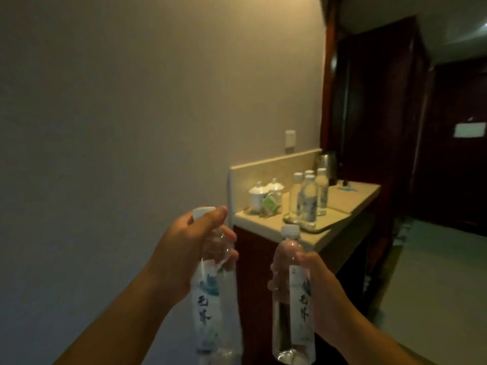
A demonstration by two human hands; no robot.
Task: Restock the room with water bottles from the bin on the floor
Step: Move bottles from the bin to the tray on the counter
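My left hand (pixel 189 248) grips the neck of a clear water bottle (pixel 210 309) with a white cap and a pale label. My right hand (pixel 313 288) holds a second, upright water bottle (pixel 292 299) around its middle. Both bottles are in the air in front of a beige counter (pixel 340 222) on a dark wooden cabinet. On the counter stand several more water bottles (pixel 308 198), grouped on a small tray. The bin is out of view.
Two white lidded cups (pixel 263 193) and a green packet sit at the counter's left end. A metal kettle (pixel 326 167) stands at the back. A plain wall fills the left side. Dark wooden doors (pixel 382 114) and pale floor (pixel 434 272) lie to the right.
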